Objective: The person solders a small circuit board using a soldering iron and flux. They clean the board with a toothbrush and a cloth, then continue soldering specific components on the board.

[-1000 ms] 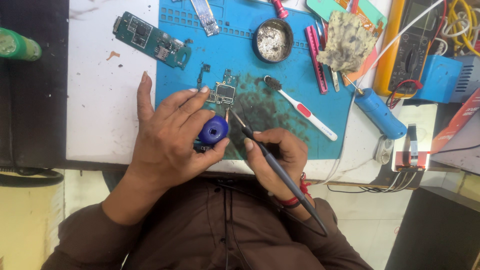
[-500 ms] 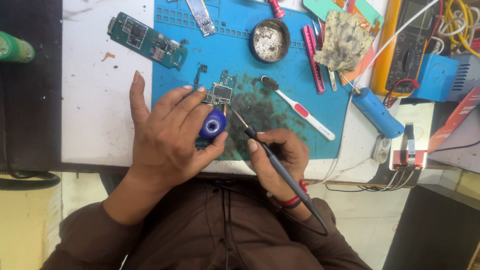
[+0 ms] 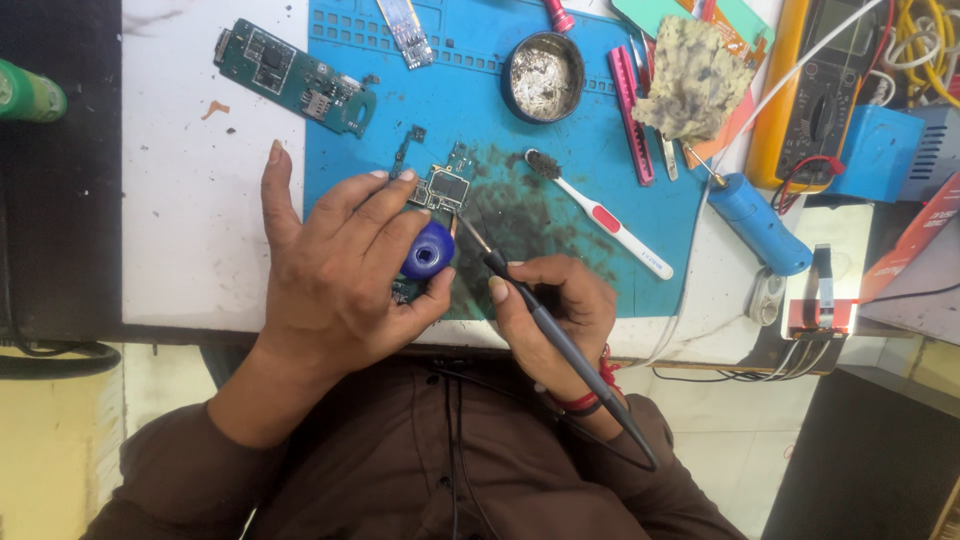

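Note:
My left hand (image 3: 340, 265) presses down on a small green circuit board (image 3: 444, 187) lying on the blue work mat (image 3: 560, 130), and holds a small blue round spool (image 3: 428, 250) between thumb and fingers. My right hand (image 3: 555, 310) grips a dark soldering iron (image 3: 545, 320) like a pen. Its tip (image 3: 465, 225) points up-left and sits right beside the board and the blue spool. The iron's cable runs back over my wrist.
A longer green circuit board (image 3: 295, 78) lies at the mat's upper left. A round tin (image 3: 545, 75), pink tweezers (image 3: 630, 100), a white-and-red toothbrush (image 3: 600, 215), a dirty sponge (image 3: 695, 75), a blue cylinder tool (image 3: 760, 225) and a yellow multimeter (image 3: 820, 90) crowd the right.
Both hands keep their grip. The iron tip has stayed by the board, with only slight shifts of the hands.

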